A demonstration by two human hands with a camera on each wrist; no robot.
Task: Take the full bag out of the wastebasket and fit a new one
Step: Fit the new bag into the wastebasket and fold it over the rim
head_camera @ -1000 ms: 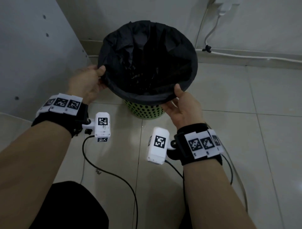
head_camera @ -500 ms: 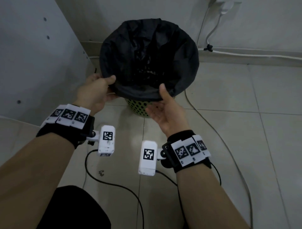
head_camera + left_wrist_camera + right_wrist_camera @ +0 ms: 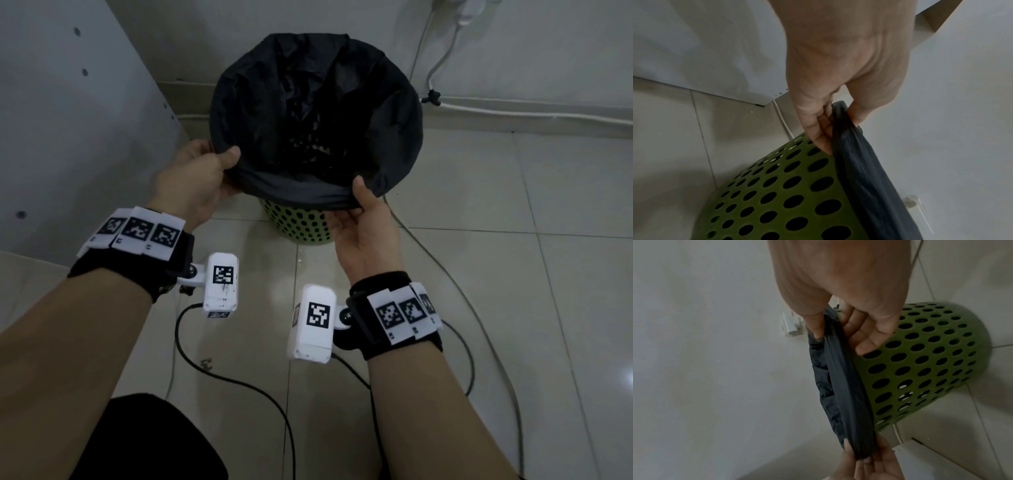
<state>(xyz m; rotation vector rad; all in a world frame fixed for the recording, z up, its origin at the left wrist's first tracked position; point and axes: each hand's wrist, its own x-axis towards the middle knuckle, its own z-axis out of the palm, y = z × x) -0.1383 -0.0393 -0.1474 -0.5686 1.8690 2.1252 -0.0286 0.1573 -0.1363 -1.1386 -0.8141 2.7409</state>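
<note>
Your left hand point(image 3: 197, 178) and right hand point(image 3: 364, 224) each pinch the folded edge of the thin black plastic bag point(image 3: 315, 113), which lines the green perforated plastic wastebasket point(image 3: 298, 228) on the tiled floor point(image 3: 513, 240). The film looks soft, light and slippery; hold the hem. Cables point(image 3: 445, 260) lie near.

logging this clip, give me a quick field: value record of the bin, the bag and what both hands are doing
wastebasket: green wastebasket with round holes, standing on the tiled floor near the wall
bag: black bag lining it, mouth open, edge folded over the rim
left hand: left hand pinches the bag edge at the near-left rim
right hand: right hand pinches the bag edge at the near-right rim, thumb on top
contents: too dark to tell
nearby: cables on the floor
</note>
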